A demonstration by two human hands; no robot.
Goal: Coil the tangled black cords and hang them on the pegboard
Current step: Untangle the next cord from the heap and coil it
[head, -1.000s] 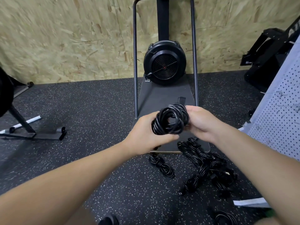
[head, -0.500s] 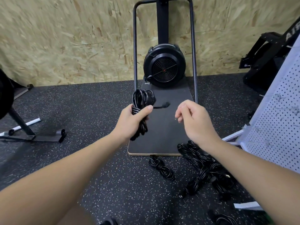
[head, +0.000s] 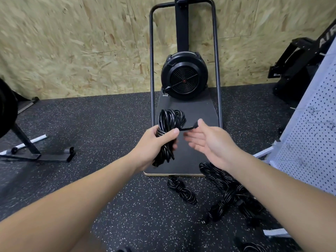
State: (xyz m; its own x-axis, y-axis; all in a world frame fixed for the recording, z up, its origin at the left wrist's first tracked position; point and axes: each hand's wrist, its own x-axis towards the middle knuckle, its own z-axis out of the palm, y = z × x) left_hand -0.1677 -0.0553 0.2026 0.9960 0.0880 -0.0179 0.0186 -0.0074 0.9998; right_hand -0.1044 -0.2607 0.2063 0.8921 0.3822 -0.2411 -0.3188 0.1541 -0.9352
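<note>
My left hand (head: 156, 142) grips a coiled black cord (head: 170, 120) around its middle, loops standing above the fist and strands hanging below. The cord's loose plug end (head: 194, 126) sticks out to the right. My right hand (head: 209, 140) is open, palm up, just right of the coil, its thumb tip near the plug. On the floor below lie a small coiled cord (head: 181, 190) and a tangled heap of black cords (head: 231, 195). The white pegboard (head: 312, 146) leans at the right edge.
A fan machine (head: 184, 77) with a tall metal frame stands on a dark board (head: 196, 160) against the chipboard wall. A black stand (head: 34, 153) is at the left, dark equipment (head: 298, 70) at the back right. Another cord (head: 252, 247) lies at the bottom right.
Both hands held the coil together a second ago. My right hand let go and now lies open beside it; my left hand keeps the coil, which has swung upright.
</note>
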